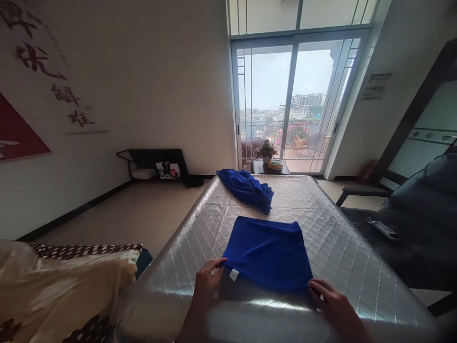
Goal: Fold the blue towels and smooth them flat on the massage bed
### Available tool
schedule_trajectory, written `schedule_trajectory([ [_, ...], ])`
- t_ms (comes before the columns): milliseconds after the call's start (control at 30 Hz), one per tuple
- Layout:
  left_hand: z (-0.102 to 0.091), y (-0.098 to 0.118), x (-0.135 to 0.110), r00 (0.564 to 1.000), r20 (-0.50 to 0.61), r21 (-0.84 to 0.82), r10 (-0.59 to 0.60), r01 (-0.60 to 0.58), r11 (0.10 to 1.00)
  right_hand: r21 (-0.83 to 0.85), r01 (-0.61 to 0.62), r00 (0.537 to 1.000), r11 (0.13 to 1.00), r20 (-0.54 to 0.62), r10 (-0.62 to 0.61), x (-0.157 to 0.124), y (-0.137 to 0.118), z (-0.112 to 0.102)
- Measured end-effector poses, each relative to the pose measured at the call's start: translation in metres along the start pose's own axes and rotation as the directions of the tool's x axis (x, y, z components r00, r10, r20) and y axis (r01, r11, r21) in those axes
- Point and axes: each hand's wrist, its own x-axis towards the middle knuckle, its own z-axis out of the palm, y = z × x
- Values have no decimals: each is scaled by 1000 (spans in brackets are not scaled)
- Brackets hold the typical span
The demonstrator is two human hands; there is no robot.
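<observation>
A blue cloth (268, 252) lies folded flat on the shiny quilted mattress (339, 247), with a small white tag at its near left corner. My left hand (207, 283) pinches that near left corner, fingers closed on the fabric. At the near right corner, my right hand (330, 297) has its fingers pressed on the cloth's edge. A second blue cloth (246, 188) lies crumpled farther back on the mattress, out of reach of both hands.
A beige and patterned blanket (53, 286) is heaped at the left. A dark sofa (421, 224) with a remote (383, 229) stands at the right. Beyond the mattress, a potted plant (266, 151) sits before glass balcony doors (293, 100). Bare floor (143, 214) runs along the left.
</observation>
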Motion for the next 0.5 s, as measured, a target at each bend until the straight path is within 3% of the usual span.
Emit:
schedule_trajectory([
  [200,-7,3,14,979,-80,85,186,-179,980,26,162,973,986,-169,-155,12,-20,-24],
  [367,-42,49,24,942,-96,114,321,-310,944,-102,264,922,959,-266,-282,27,-50,-72],
  [500,-78,90,37,921,-24,68,388,-386,920,-189,267,913,945,-266,-311,40,-75,-113],
])
